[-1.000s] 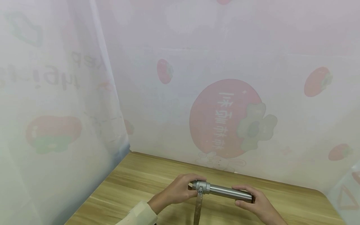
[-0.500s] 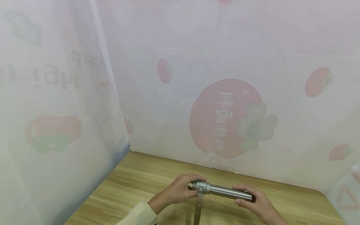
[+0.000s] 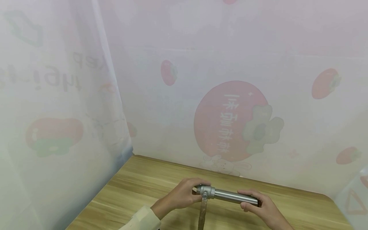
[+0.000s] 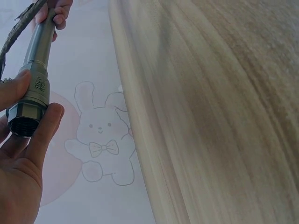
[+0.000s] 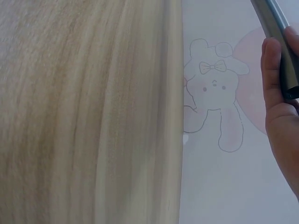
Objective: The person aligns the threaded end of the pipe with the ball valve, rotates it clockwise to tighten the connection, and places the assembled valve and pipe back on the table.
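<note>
A metal ball valve with a long lever handle is joined to a smooth steel pipe, all held above the table. My left hand grips the valve body, fingers over the top and thumb beneath. In the left wrist view, the valve's hexagonal end shows its threaded opening between thumb and fingers. At the pipe's far end my right hand holds the tube between thumb and fingers. The right wrist view shows the pipe's open end near the palm. The lever points down toward the front, its end cut off.
The wood-grain table lies beneath both hands. A pale printed curtain with strawberry and rabbit pictures rises behind its back edge. Another curtain hangs along the left side.
</note>
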Available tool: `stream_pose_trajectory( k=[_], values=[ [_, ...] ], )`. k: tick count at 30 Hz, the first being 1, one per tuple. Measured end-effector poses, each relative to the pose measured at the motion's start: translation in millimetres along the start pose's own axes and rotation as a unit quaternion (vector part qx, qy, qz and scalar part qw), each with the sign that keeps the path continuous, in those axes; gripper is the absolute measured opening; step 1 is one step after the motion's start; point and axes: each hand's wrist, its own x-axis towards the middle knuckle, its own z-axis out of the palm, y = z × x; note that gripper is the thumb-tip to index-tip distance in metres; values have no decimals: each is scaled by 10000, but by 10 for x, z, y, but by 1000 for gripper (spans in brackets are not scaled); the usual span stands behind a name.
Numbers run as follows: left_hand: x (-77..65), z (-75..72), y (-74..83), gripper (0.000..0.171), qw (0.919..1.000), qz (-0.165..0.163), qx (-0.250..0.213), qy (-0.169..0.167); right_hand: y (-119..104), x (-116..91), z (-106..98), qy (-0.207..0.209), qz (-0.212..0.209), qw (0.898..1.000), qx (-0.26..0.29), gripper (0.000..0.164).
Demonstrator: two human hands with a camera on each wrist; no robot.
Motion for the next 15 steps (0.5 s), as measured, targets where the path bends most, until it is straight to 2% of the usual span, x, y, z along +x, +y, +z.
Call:
stream_pose_trajectory(
  k=[5, 15],
  values=[
    [-8, 4, -3, 50, 10000, 43, -17, 15, -6, -2, 8, 45, 209, 9997, -71, 42],
    [-4, 8, -4, 49, 10000, -73, -21, 26, -13, -2, 7, 42, 125, 9999, -37, 38]
  ],
)
